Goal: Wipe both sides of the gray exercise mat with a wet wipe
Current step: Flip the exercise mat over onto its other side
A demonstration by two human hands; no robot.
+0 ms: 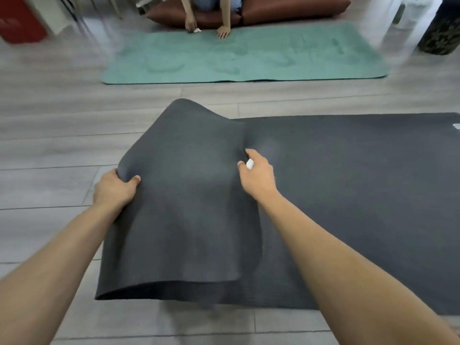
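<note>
On floor | left hand (113,189) and right hand (256,173) grip lifted gray mat (189,195) | right also pinches wet wipe (249,164) | risk: wipe drops, fold slips mid-flip

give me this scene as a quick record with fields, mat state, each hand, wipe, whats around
mat: gray exercise mat on the floor, its left end lifted and folded over toward the right
left hand: left hand grips the raised left edge of the mat
right hand: right hand holds the fold, with a balled white wet wipe tucked in its fingers
floor: gray wood-look planks
beyond: green mat with damp patches, another person's hands on its far edge
</note>
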